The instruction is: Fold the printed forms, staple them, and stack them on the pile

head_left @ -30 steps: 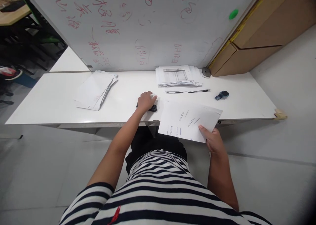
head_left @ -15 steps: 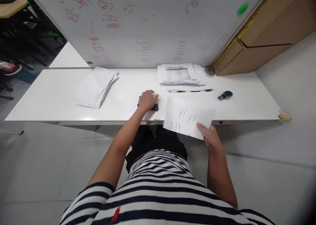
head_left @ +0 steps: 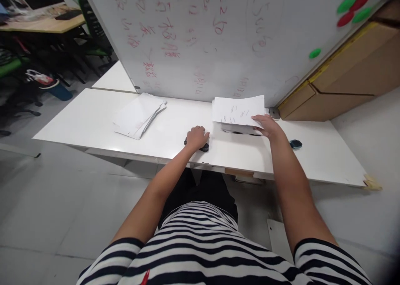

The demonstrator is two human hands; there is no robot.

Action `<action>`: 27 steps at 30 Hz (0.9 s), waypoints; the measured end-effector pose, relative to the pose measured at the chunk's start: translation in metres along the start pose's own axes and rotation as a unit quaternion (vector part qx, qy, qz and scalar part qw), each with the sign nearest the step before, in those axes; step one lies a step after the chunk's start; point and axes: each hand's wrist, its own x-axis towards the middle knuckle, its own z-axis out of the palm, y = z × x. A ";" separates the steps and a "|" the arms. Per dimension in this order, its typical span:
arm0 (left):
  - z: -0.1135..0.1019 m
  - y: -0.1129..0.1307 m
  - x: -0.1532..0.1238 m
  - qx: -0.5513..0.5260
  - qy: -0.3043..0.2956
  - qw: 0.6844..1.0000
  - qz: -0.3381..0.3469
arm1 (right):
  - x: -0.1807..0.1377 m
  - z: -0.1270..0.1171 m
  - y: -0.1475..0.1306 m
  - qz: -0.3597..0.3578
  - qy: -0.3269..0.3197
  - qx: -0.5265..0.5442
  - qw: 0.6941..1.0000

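My right hand pinches a printed white sheet and holds it over the paper stack at the back of the white table, near the whiteboard. The stack beneath is mostly hidden by the sheet. My left hand rests closed on a small black object on the table, which I cannot name. A second pile of white papers lies to the left.
A small dark blue object lies on the table right of my right arm. A whiteboard with red writing and magnets stands behind the table. Brown cardboard boxes sit at the right. Chairs and another desk are at far left.
My right hand has carried the sheet from the table's front edge forward, over the stack at the back. My left hand stayed on the black object. The view tilted upward.
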 end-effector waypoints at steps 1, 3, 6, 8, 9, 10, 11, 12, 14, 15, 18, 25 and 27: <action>0.000 0.000 0.000 0.002 0.001 1.000 0.000 | 0.011 0.003 -0.010 0.006 0.002 -0.013 1.000; -0.001 0.000 -0.001 0.002 0.001 1.000 0.002 | 0.026 0.009 -0.022 -0.010 0.054 -0.087 0.995; -0.001 -0.001 -0.002 -0.007 0.001 1.000 0.003 | 0.025 0.021 -0.018 -0.085 0.200 -0.242 0.946; 0.000 -0.001 -0.002 -0.011 0.000 1.000 0.000 | 0.012 0.032 0.000 -0.143 0.223 -0.294 0.918; 0.000 -0.001 -0.002 -0.012 0.001 1.000 -0.001 | 0.002 0.038 0.013 -0.169 0.206 -0.315 0.911; 0.000 -0.001 -0.002 -0.011 0.003 1.000 -0.001 | -0.009 0.044 0.027 -0.181 0.190 -0.327 0.908; 0.000 -0.001 -0.002 -0.010 0.006 1.000 -0.001 | -0.020 0.050 0.042 -0.188 0.172 -0.339 0.906; 0.000 -0.002 -0.002 -0.008 0.008 1.000 0.000 | -0.032 0.056 0.056 -0.194 0.146 -0.357 0.902; 0.000 -0.002 -0.001 -0.007 0.010 1.000 0.000 | -0.052 0.065 0.081 -0.190 0.089 -0.431 0.878; 0.000 -0.002 -0.001 -0.007 0.009 1.000 0.000 | -0.061 0.069 0.090 -0.183 0.059 -0.461 0.866; 0.000 -0.004 0.000 -0.015 0.008 1.000 0.002 | -0.076 0.075 0.107 -0.173 -0.005 -0.523 0.834; -0.002 -0.004 0.000 -0.150 0.021 0.988 0.004 | -0.077 0.078 0.113 -0.190 0.013 -0.560 0.806; -0.008 -0.010 0.001 -0.277 0.034 0.960 0.023 | -0.077 0.078 0.113 -0.193 0.015 -0.563 0.804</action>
